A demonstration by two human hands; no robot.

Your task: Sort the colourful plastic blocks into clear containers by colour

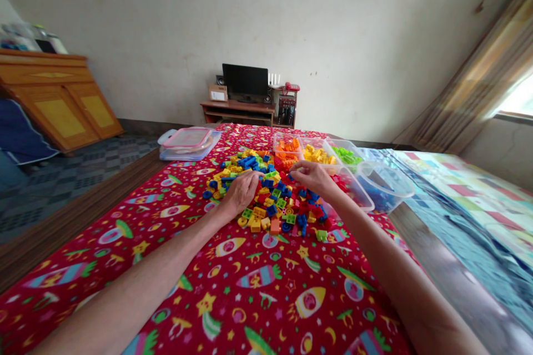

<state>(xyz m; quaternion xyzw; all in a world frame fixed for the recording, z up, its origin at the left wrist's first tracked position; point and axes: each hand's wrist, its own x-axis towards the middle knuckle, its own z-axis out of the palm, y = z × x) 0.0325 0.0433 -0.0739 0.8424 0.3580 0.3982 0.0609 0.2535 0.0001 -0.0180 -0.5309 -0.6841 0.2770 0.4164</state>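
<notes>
Head camera looks down on both forearms, and the left hand (244, 193) and right hand (312, 176) are both over a loose pile of plastic building bricks (266, 202). The pile lies between the hands and under them, on a red cloth with rocket prints (166, 266). The left hand rests on the pile with its fingers curved down, and they hide what is below, so I cannot tell if it holds a brick. The right hand is above the far side of the pile, with its fingers (293, 169) drawn narrow, close to blue bricks; a held piece cannot be made out there. Beyond the hands stand a clear tray of orange bricks (287, 150) and a clear tray of yellow bricks (316, 154). Right of these are green bricks (345, 155). Further right of the right hand, a clear tub (385, 186) holds blue pieces, blurred through its wall. Beyond the left hand lies a lidded plastic box (188, 143). Far ahead, a monitor (245, 80) stands on a wooden desk (237, 111).
</notes>
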